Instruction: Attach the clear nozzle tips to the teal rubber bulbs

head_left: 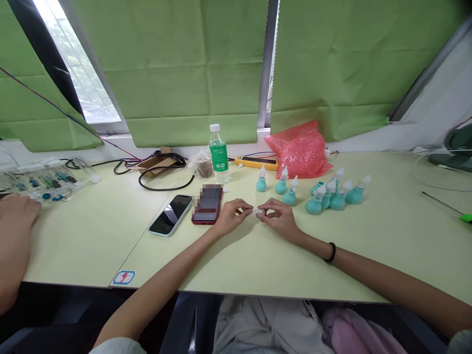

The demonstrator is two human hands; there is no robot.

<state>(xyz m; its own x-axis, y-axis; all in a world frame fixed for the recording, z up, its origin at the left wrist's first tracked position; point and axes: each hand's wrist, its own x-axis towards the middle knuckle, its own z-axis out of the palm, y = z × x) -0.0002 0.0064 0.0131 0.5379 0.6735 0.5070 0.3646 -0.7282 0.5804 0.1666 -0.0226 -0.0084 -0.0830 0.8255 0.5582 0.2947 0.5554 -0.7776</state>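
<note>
My left hand [233, 215] and my right hand [277, 215] rest on the pale green table [258, 260], fingertips meeting in a pinch on a small clear plastic piece [258, 212]. Both hands are closed on it. Just behind them stand several teal squeeze bulbs with white tips [324, 194]; three stand apart at the left [282, 186], the others cluster at the right. A black band circles my right wrist [332, 252].
Two phones [207, 204] lie left of my hands. A water bottle [219, 155], a yellow power strip [256, 162], pink bubble wrap [300, 148] and black cables [162, 172] sit behind. Another person's hand [16, 211] is at far left near packaged parts [40, 179].
</note>
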